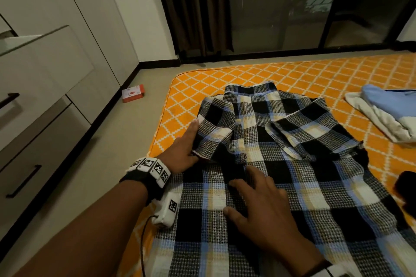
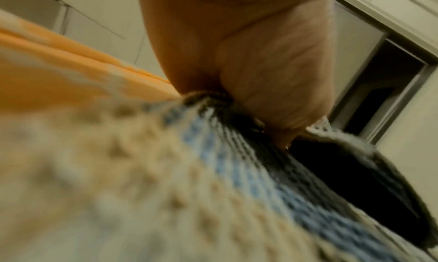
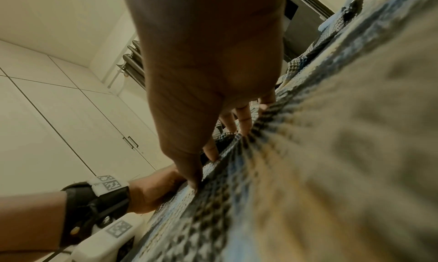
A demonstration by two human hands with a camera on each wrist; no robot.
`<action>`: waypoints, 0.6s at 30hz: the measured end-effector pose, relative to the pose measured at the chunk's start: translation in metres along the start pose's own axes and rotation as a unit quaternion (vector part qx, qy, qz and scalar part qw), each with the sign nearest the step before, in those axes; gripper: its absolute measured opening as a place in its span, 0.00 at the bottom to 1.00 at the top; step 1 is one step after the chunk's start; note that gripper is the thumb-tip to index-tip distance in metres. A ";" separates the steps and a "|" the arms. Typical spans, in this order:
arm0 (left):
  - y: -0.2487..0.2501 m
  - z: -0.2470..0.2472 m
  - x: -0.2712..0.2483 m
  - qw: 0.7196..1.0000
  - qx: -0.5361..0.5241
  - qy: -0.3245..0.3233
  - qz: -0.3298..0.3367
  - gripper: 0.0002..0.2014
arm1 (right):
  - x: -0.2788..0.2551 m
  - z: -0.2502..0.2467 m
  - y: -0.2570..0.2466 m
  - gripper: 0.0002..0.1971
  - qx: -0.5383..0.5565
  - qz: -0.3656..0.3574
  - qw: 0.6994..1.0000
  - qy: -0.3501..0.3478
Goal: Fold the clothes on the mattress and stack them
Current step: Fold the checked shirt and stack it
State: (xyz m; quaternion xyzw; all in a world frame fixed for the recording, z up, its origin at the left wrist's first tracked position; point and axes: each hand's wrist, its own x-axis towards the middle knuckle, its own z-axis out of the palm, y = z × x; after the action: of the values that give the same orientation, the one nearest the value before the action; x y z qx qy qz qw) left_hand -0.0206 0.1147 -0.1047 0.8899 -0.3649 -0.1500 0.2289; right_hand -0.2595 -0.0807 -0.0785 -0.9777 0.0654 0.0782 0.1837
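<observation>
A black, white and blue plaid shirt (image 1: 326, 186) lies spread on the orange patterned mattress (image 1: 292, 74), with both sleeves folded in over its body. My left hand (image 1: 182, 150) is at the folded left sleeve (image 1: 213, 123). One straight finger lies beside the sleeve and the others are hidden under it. In the left wrist view the thumb (image 2: 272, 88) pinches the shirt fabric (image 2: 213, 172) against the hand. My right hand (image 1: 265, 204) rests flat on the shirt's middle with its fingers spread (image 3: 244, 116).
A stack of folded light-blue and white clothes (image 1: 382, 114) sits at the mattress's right. A dark object (image 1: 407, 186) lies at the right edge. On the floor are a small red box (image 1: 133, 93) and, at left, drawer units (image 1: 33, 119). Behind are a curtain and a glass door.
</observation>
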 end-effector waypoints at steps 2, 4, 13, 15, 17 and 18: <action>-0.007 0.000 -0.002 0.997 -0.074 0.029 -0.001 0.48 | 0.005 -0.003 0.000 0.40 -0.012 -0.005 1.000 -0.022; -0.009 0.002 0.001 0.997 -0.076 0.021 0.002 0.46 | 0.016 -0.009 0.000 0.44 -0.042 -0.015 0.998 -0.034; -0.002 0.007 0.000 0.994 -0.095 0.048 -0.014 0.45 | 0.044 -0.049 -0.029 0.36 -0.196 -0.018 0.980 0.001; -0.003 0.010 0.003 0.997 -0.069 0.028 -0.025 0.45 | 0.024 -0.053 -0.039 0.29 -0.245 -0.046 0.967 0.057; -0.002 0.007 0.005 0.998 -0.048 0.015 -0.032 0.44 | 0.006 -0.044 -0.042 0.29 -0.225 -0.048 0.973 0.017; -0.001 0.006 0.004 0.998 -0.045 0.011 -0.036 0.43 | -0.001 -0.032 -0.038 0.32 -0.200 -0.038 0.979 -0.023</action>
State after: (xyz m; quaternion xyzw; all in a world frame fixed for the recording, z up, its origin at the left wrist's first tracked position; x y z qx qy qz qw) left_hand -0.0198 0.1108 -0.1113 0.8928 -0.3229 -0.1649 0.2675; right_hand -0.2508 -0.0576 -0.0354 -0.9944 0.0070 0.1048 -0.0116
